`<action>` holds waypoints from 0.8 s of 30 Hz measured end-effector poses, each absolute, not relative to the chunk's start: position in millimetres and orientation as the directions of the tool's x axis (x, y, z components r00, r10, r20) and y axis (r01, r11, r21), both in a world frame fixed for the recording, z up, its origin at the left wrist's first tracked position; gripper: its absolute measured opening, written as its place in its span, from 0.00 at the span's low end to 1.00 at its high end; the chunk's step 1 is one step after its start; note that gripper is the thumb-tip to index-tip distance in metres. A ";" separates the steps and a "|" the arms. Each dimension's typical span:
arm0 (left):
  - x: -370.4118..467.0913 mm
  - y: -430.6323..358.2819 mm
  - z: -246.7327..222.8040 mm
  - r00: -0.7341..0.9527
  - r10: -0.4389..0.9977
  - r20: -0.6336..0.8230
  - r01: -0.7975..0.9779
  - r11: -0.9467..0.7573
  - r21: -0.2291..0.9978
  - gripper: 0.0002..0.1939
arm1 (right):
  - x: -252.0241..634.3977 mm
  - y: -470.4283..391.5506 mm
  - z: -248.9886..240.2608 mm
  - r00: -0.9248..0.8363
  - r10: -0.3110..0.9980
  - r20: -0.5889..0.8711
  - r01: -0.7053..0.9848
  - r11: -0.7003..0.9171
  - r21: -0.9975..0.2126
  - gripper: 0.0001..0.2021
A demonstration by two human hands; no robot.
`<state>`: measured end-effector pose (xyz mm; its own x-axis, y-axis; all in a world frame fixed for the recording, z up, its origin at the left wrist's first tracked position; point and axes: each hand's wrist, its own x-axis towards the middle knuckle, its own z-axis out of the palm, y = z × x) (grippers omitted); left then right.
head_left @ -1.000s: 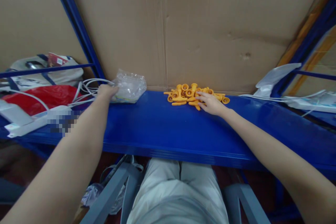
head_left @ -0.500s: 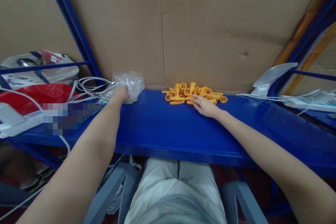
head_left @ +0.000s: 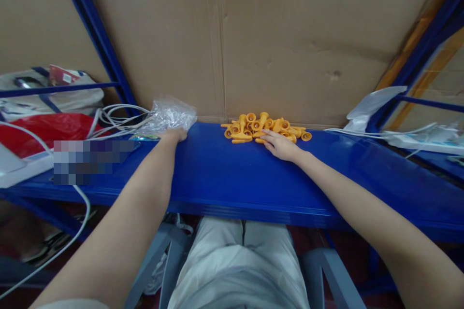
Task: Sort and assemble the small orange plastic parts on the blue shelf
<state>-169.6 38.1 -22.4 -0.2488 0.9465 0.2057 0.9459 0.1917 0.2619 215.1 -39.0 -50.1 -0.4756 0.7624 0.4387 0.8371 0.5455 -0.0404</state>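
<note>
Clearly, the two hands are well apart. The right hand point(head_left: 282, 147) is at the near side of a heap of orange horn-shaped pieces point(head_left: 263, 119), fingers stretched out and slightly spread, fingertips touching the nearest ones; it doesn't look clamped on any of them. The heap is on the far part of the blue surface point(head_left: 235, 174), right of the middle, just in front of the cardboard panel point(head_left: 253, 43).

Over on the left, the left hand point(head_left: 174, 135) is at the near edge of some crumpled clear plastic bags point(head_left: 168, 112). From where I stand, I cannot tell whether its fingers are closed on the film or only pressing it.

I'd guess the orange pieces are moulded plastic: light, fairly stiff, smooth enough to slide over each other, and not easily broken. The narrow stem behind the flared mouth looks the best place to pinch one; the wide rim is round and would probably roll out of loose fingers. They lie at all angles, some crossing, so pulling one could well drag a neighbour along.

The bags would handle quite differently, I think: nearly weightless, limp and slippery, with layers that tend to cling. A single edge pinched between thumb and forefinger seems the surest hold.
</note>
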 end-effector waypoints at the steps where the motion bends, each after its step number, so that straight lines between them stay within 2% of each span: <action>1: -167.1 35.1 -21.2 -0.320 0.938 0.138 0.927 0.279 0.250 0.27 | 214.7 -39.0 -50.0 -0.476 0.761 0.441 0.837 0.546 -0.040 0.21; 3: -162.5 30.8 -18.8 -0.360 0.927 0.102 0.915 0.329 0.233 0.29 | 213.0 -39.3 -49.6 -0.472 0.765 0.438 0.842 0.539 -0.035 0.21; 6: -156.0 27.6 -15.2 -0.374 0.918 0.134 0.911 0.337 0.237 0.30 | 209.1 -41.2 -46.8 -0.470 0.778 0.416 0.853 0.522 -0.014 0.21; 11: -136.0 23.2 -3.4 -0.392 0.895 0.213 0.896 0.318 0.311 0.31 | 200.6 -41.1 -32.8 -0.485 0.809 0.333 0.867 0.494 0.064 0.19; 16: -92.5 25.0 17.0 -0.217 0.918 0.330 0.934 0.097 0.345 0.30 | 186.2 -32.7 -9.5 -0.441 0.881 0.168 0.896 0.424 0.128 0.15; 19: -60.6 24.3 20.8 -0.077 0.928 0.364 0.923 -0.071 0.377 0.26 | 176.0 -36.0 -2.2 -0.388 0.911 0.143 0.919 0.370 0.134 0.12; 21: -41.9 18.0 15.9 0.092 0.903 0.419 0.920 -0.238 0.311 0.21 | 172.4 -42.1 -3.4 -0.366 0.912 0.183 0.928 0.343 0.147 0.13; 24: -23.6 3.2 1.7 0.336 0.837 0.431 0.912 -0.404 0.073 0.18 | 174.5 -50.0 -11.0 -0.375 0.895 0.242 0.926 0.347 0.151 0.16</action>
